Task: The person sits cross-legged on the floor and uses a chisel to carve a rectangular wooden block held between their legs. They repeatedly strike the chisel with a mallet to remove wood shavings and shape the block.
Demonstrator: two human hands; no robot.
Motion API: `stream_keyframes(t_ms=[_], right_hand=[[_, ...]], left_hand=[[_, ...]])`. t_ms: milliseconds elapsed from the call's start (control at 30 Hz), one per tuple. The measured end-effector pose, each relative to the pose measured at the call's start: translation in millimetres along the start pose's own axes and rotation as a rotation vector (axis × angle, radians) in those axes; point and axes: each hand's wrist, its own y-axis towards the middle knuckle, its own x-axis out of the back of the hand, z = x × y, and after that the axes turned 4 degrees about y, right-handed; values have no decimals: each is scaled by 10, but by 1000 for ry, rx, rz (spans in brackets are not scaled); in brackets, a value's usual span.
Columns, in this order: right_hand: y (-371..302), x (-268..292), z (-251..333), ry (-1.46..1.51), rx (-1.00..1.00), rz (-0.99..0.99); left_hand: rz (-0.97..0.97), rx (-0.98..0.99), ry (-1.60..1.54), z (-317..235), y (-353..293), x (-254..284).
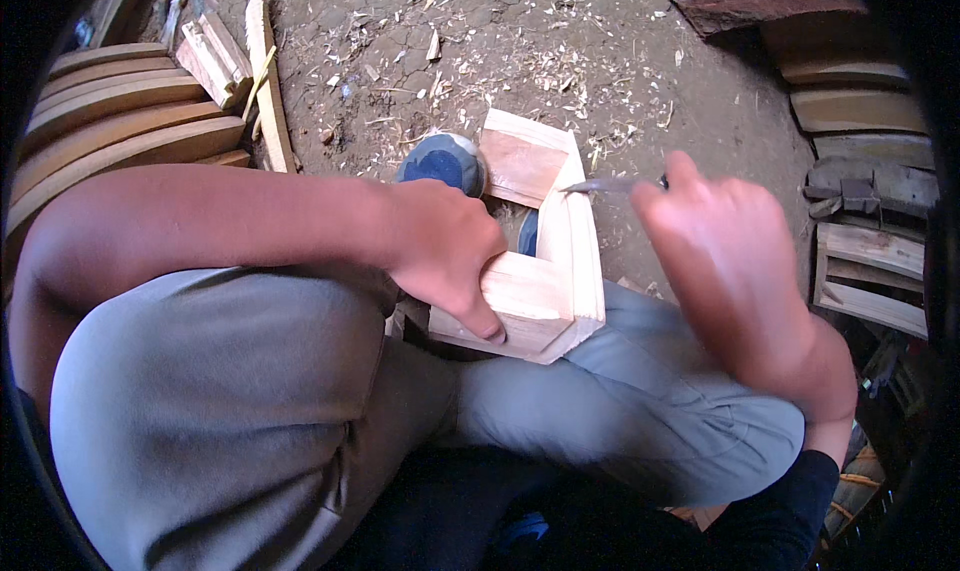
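A pale wooden frame (585, 256) of angular, U-like shape rests against my lower leg, its cut faces light and fresh. My left hand (450, 256) is closed over the frame's near block, thumb pressed on the side facing me. In my right hand (725, 266), closed in a fist, is a knife (608, 185) with a narrow metal blade. The blade points left, and its tip meets or hovers just over the upper corner of the frame's right side; I cannot tell which. Most of the knife's handle is hidden by the fingers.
Curved wooden boards (130, 121) are stacked at the left, beside a small wooden block (215, 56) and a long strip (265, 81). Wood shavings litter the dirt floor (380, 31). More wooden pieces (850, 111) line the right. My shoe (440, 164) is behind the frame.
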Motion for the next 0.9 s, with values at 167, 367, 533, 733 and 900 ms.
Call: stream_keyframes(t_ms=[167, 367, 533, 733, 900], right_hand=[[-88, 91, 57, -13, -51, 41], [-92, 54, 69, -8, -72, 59], [18, 24, 44, -30, -26, 1], [-42, -23, 62, -46, -39, -2], [-145, 110, 171, -95, -119, 76]], left_hand=[[-7, 1, -4, -8, -36, -28], [17, -21, 15, 10, 37, 22], [-23, -9, -12, 5, -45, -26], [-2, -24, -8, 42, 23, -20], [-3, -3, -10, 5, -39, -5]])
